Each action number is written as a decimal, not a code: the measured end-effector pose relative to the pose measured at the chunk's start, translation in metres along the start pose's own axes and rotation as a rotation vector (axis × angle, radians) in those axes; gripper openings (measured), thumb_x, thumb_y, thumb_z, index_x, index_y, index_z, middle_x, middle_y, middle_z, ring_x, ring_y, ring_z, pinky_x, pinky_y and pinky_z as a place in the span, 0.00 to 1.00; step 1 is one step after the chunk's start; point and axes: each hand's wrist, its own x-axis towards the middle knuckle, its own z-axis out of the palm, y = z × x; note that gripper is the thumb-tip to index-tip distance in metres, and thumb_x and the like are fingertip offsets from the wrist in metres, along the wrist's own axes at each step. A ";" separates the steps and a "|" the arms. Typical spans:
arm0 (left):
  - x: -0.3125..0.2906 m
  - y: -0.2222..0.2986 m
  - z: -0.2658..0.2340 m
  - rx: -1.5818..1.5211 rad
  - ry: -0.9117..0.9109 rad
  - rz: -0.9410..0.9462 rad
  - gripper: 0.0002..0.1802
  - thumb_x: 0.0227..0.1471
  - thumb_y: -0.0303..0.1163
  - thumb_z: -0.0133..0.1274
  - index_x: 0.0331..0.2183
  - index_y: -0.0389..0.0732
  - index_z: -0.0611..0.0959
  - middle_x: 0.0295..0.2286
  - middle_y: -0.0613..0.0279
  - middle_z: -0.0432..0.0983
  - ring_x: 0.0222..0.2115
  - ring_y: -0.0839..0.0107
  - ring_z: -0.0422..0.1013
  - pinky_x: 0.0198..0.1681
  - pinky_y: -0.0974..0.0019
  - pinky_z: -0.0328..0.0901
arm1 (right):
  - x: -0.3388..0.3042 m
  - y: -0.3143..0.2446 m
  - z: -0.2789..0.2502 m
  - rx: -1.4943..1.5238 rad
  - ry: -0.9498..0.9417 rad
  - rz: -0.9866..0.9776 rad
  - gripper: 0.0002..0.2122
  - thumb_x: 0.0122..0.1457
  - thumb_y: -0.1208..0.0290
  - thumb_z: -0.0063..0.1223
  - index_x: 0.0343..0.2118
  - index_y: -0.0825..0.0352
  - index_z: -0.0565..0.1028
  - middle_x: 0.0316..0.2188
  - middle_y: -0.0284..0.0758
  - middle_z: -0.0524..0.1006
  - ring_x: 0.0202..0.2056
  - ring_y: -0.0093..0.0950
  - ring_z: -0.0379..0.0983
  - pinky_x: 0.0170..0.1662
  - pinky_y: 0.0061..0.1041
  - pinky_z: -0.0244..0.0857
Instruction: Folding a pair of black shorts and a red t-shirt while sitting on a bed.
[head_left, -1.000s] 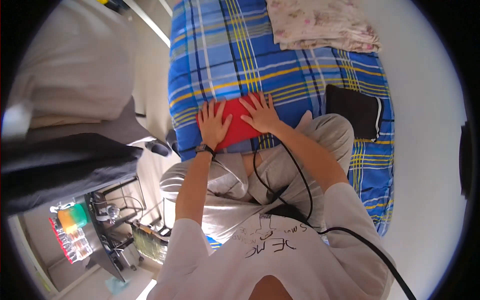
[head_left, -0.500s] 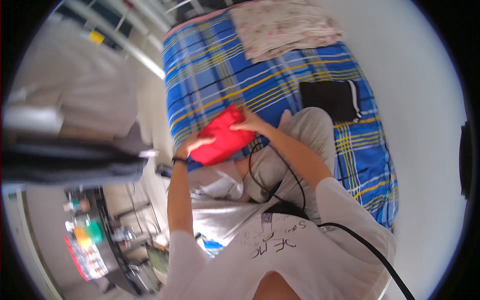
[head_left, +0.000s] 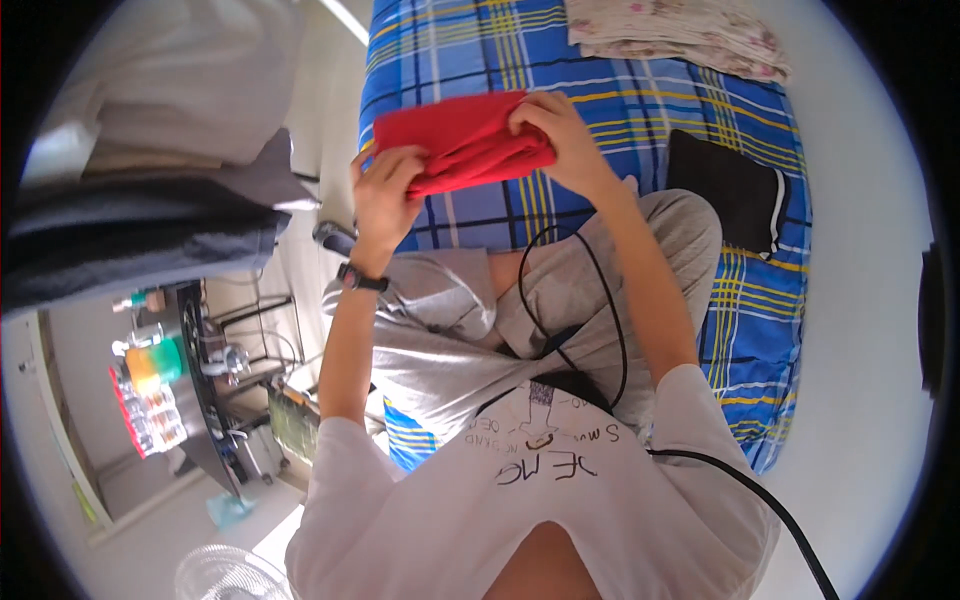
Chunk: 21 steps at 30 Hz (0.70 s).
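A folded red cloth (head_left: 465, 135), perhaps a garment, is held up between my two hands above the bed. My left hand (head_left: 388, 190) grips its left end, fingers bent over the near edge. At the right end, my right hand (head_left: 562, 138) is closed round it with the fingers curled over the top. Several folded layers show along the near edge of the cloth. A dark watch (head_left: 360, 278) is on my left wrist. Beyond my right knee a folded black cloth (head_left: 722, 190) with a white stripe lies on the bed.
A blue plaid sheet (head_left: 640, 105) covers the bed, with folded floral fabric (head_left: 680, 35) at its far end. A black cable (head_left: 622, 330) loops over my lap. Clothes (head_left: 140, 225) hang at the left, above a dark desk (head_left: 200, 420) with small items. A white wall (head_left: 860, 300) borders the right.
Both hands have raised the red cloth and moved it away from my lap. It was slanted before and now lies nearly level across. The head view has shifted too.
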 end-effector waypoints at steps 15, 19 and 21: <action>-0.058 -0.001 0.087 -0.065 -0.156 -0.240 0.29 0.36 0.42 0.70 0.43 0.47 0.80 0.45 0.63 0.72 0.50 0.58 0.66 0.54 0.52 0.58 | -0.033 0.004 0.038 -0.439 -0.383 0.251 0.22 0.38 0.76 0.70 0.38 0.58 0.72 0.47 0.37 0.69 0.48 0.42 0.69 0.48 0.39 0.67; -0.064 -0.012 0.095 -0.074 -0.199 -0.257 0.28 0.36 0.38 0.70 0.44 0.50 0.79 0.44 0.63 0.72 0.49 0.59 0.66 0.55 0.49 0.56 | -0.035 0.010 0.057 -0.725 -0.371 0.093 0.29 0.38 0.75 0.71 0.47 0.49 0.76 0.48 0.36 0.70 0.51 0.39 0.68 0.49 0.38 0.68; -0.063 -0.015 0.092 -0.114 -0.218 -0.264 0.29 0.37 0.37 0.69 0.44 0.51 0.79 0.44 0.65 0.72 0.49 0.59 0.66 0.55 0.49 0.56 | -0.029 0.013 0.055 -0.642 -0.401 0.145 0.22 0.41 0.76 0.69 0.42 0.53 0.78 0.45 0.34 0.72 0.48 0.37 0.70 0.47 0.36 0.69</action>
